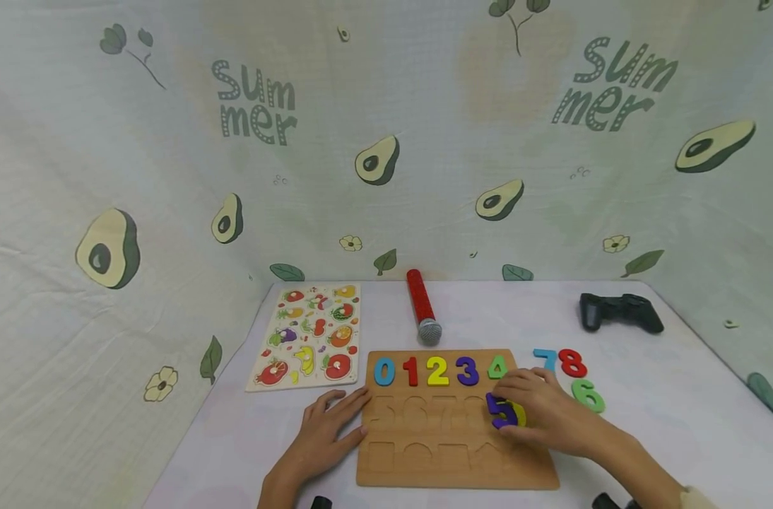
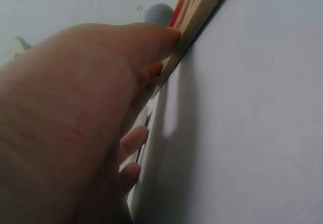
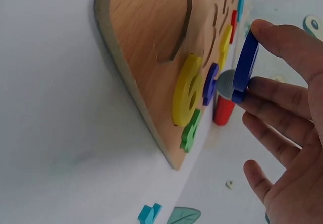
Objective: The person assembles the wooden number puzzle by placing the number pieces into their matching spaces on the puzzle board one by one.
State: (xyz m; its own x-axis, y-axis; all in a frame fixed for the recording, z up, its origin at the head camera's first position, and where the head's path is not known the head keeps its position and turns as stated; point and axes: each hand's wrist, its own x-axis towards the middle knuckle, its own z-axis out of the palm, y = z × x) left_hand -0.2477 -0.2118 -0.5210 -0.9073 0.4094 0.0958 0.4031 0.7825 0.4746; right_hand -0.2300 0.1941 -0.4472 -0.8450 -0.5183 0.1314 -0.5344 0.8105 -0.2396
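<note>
1. White tabletop [image 1: 679,424]: bears the wooden number-puzzle board [image 1: 450,431], whose long sides run left to right before the person.
2. Right hand [image 1: 548,413]: above the board's right side, thumb and fingertips closed in a pinch on 1 piece, the remaining fingers loosely spread.
3. Left hand [image 1: 323,433]: beside the board's left edge, fingers extended and parted, thumb and a fingertip against the rim; it has hold of no piece.
4. Middle-row recesses [image 1: 446,408]: extend leftward from the right hand toward the left; leftward appears the deciding direction.
5. Purple 5 [image 3: 246,60]: in the right hand's pinch, clear of the board, well apart from the left hand; long axis roughly front to back.
6. Yellow numeral piece [image 3: 179,98]: on the board, partly hidden by the 5 in the head view; digit uncertain.
7. Blue 7 [image 1: 544,352], red 8 [image 1: 572,363], green 6 [image 1: 588,396]: loose, right of the board.
</note>
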